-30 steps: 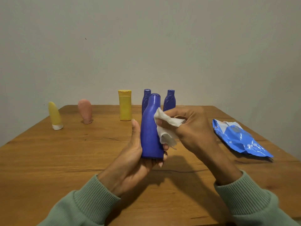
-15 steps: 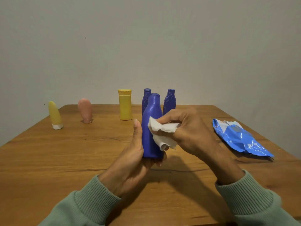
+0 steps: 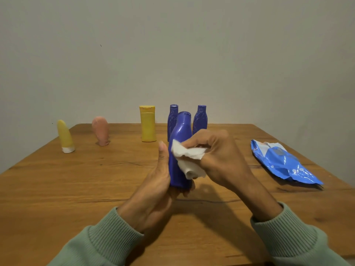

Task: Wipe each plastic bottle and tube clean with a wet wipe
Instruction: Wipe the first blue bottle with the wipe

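Upright, blue bottle (image 3: pixel 179 150) in left hand (image 3: pixel 153 191), wipe (image 3: pixel 189 160) pressed against it

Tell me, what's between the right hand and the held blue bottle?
A crumpled white wet wipe, pinched by the right hand against the blue bottle; head view.

Held bottle (image 3: pixel 179 135) over mid table (image 3: pixel 76 189), rear bottle pair (image 3: pixel 199 120) just behind. Flat-cap bottle (image 3: pixel 148 125) left of pair, tubes (image 3: pixel 65 137) further left; wipe pack (image 3: pixel 278 162) at right.

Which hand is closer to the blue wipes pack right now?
Right. The right hand lies left of the wipes pack; the left hand is farther left, past the blue bottle.
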Motion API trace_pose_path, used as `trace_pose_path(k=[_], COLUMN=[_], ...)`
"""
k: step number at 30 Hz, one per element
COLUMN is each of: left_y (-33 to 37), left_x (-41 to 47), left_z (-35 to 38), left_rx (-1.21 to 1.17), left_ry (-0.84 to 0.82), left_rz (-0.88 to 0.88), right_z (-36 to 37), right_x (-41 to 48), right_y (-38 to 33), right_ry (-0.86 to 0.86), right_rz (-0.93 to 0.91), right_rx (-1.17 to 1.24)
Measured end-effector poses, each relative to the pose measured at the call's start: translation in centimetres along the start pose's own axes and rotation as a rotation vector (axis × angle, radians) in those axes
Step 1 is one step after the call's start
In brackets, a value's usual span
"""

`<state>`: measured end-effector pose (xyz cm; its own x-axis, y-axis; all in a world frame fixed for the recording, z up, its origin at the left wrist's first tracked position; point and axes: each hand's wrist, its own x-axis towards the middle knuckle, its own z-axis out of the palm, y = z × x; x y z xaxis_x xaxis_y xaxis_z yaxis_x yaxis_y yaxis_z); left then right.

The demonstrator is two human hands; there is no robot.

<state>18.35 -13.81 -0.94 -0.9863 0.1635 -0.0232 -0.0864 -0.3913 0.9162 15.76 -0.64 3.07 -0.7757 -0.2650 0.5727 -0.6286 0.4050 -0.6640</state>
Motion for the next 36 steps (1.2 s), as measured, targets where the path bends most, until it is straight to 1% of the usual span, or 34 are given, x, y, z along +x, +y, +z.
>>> trace_pose_path(k=[3, 5, 7, 11, 12, 13, 14, 16, 18, 20, 21, 22, 24, 27, 29, 31, 32, 33, 36], left_y=[-0.2, -0.3, -0.2, 0.0, 0.0, -0.1, -0.3, -0.4, -0.7, -0.7, -0.7, -0.6, -0.5, -0.1, 0.3, 0.7, 0.7, 0.7, 0.5], left_x=[-0.4, -0.3, 0.0, 0.5, 0.5, 0.5, 0.4, 0.1, -0.3, -0.5, -0.5, -0.4, 0.0, 0.6, 0.8, 0.5, 0.4, 0.3, 0.3], left_z=[-0.2, -0.4, -0.3, -0.6, -0.6, -0.7, -0.8, -0.8, -0.8, -0.8, -0.8, -0.8, -0.7, -0.7, -1.1, -1.3, -1.3, -1.2, -0.9], left_rx=[-0.027, -0.048, -0.057, -0.111, -0.111, -0.098, -0.065, 0.013, 0.042, 0.012, 0.018, 0.042, 0.041, -0.083, -0.178, -0.251, -0.256, -0.263, -0.272], left_ry=[-0.072, -0.091, -0.068, 0.002, 0.006, 0.002, -0.013, -0.07, -0.122, -0.154, -0.159, -0.151, -0.093, 0.016, 0.038, 0.021, 0.004, -0.004, -0.037], left_rz=[-0.079, -0.073, -0.026, 0.004, 0.006, 0.016, 0.027, 0.002, -0.066, -0.102, -0.095, -0.075, -0.024, 0.032, -0.007, -0.049, -0.051, -0.048, -0.045], right_z=[-0.3, -0.4, -0.4, -0.3, -0.2, -0.2, -0.1, -0.2, -0.4, -0.7, -0.7, -0.7, -0.1, 1.0, 1.2, 1.0, 0.9, 0.8, 0.5], right_x=[0.3, 0.3, 0.1, -0.4, -0.4, -0.3, -0.3, -0.1, 0.2, 0.4, 0.4, 0.3, 0.0, -0.6, -0.7, -0.7, -0.6, -0.5, -0.2], right_y=[0.7, 0.7, 0.3, -0.9, -1.0, -1.0, -0.8, -0.2, 0.2, 0.4, 0.3, 0.2, -0.1, -1.0, -1.3, -1.3, -1.3, -1.1, -0.3], right_ry=[0.195, 0.21, 0.115, -0.219, -0.253, -0.238, -0.174, 0.03, 0.219, 0.337, 0.345, 0.316, 0.193, -0.005, -0.129, -0.219, -0.22, -0.188, 0.006], right_rz=[0.036, 0.014, -0.006, -0.065, -0.086, -0.103, -0.107, -0.063, -0.039, -0.047, -0.051, -0.054, -0.038, -0.042, -0.073, -0.108, -0.116, -0.116, -0.06], right_rx=[0.064, 0.029, -0.013, -0.173, -0.194, -0.182, -0.137, -0.024, -0.013, -0.039, -0.049, -0.058, -0.061, -0.089, -0.143, -0.174, -0.159, -0.123, 0.021])
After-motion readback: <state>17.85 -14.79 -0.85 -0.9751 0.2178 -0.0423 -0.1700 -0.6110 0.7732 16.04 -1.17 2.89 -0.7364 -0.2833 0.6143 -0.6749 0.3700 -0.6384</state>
